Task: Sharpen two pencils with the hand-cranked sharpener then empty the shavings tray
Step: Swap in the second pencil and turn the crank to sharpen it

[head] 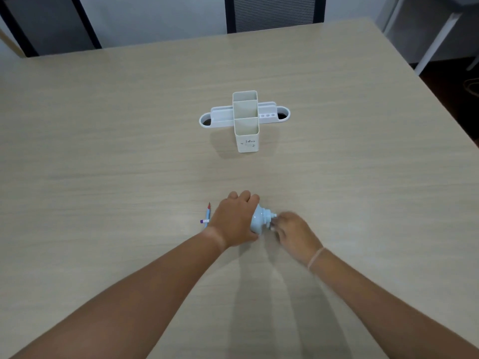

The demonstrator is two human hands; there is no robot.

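A: Taking the sharpener [258,221] as the fixed mark, what lies to its left?

B: A pencil [208,214] lies flat on the table [103,151], just left of the sharpener and partly hidden behind the left hand [234,221]. Its red tip points away from the person. It looks light and stiff, with a brittle point, so it is best lifted by the barrel.

A: And the left hand?

B: It is clamped over the sharpener's pale blue body, fingers curled round the far side, pressing it down. The shell looks like smooth, light plastic, likely to slide on the laminate unless it is held like this.

A: Right of the sharpener?

B: The right hand [293,233] is at the crank end [272,221], touching it. The hand is blurred; its fingers seem bunched at the handle, but whether they pinch it cannot be told. A second pencil is not visible, and neither is the shavings tray.

A: Room to work?

B: Plenty. Beyond the sharpener stands a white desk organiser [245,120], well apart, tall and probably easy to tip. The table's right edge is well to the right of the sharpener, its far edge well beyond it. The bare surface right of the sharpener looks like the best place to draw out the tray.
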